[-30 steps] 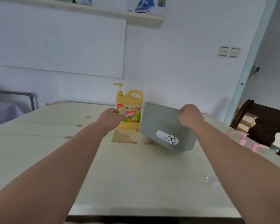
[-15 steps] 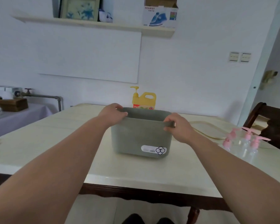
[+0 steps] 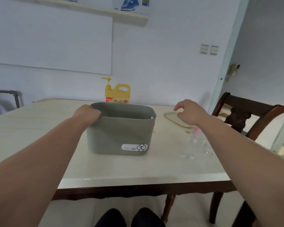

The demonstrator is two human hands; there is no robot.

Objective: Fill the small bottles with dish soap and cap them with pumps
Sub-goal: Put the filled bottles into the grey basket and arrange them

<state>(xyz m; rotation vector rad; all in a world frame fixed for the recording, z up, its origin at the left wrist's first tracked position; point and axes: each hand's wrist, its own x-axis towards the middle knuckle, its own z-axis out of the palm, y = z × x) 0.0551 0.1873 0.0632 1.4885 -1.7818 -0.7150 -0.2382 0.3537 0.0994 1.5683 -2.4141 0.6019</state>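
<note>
The left grip (image 3: pixel 87 114) curled round the rim of the grey bin (image 3: pixel 121 133); the right grip (image 3: pixel 191 113) hovered spread; the small bottles (image 3: pixel 197 145), near right on the surface (image 3: pixel 121 167), looked light and slippery, best taken round the body.

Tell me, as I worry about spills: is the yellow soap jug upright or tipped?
Upright: the yellow soap jug stands behind the grey bin, pump head and handle on top.

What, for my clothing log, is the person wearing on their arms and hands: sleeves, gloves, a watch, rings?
Nothing is worn there. The left hand and right hand are ungloved, and both forearms are bare to the frame's edge: no sleeve, watch or bracelet. No ring shows on the visible fingers.
</note>
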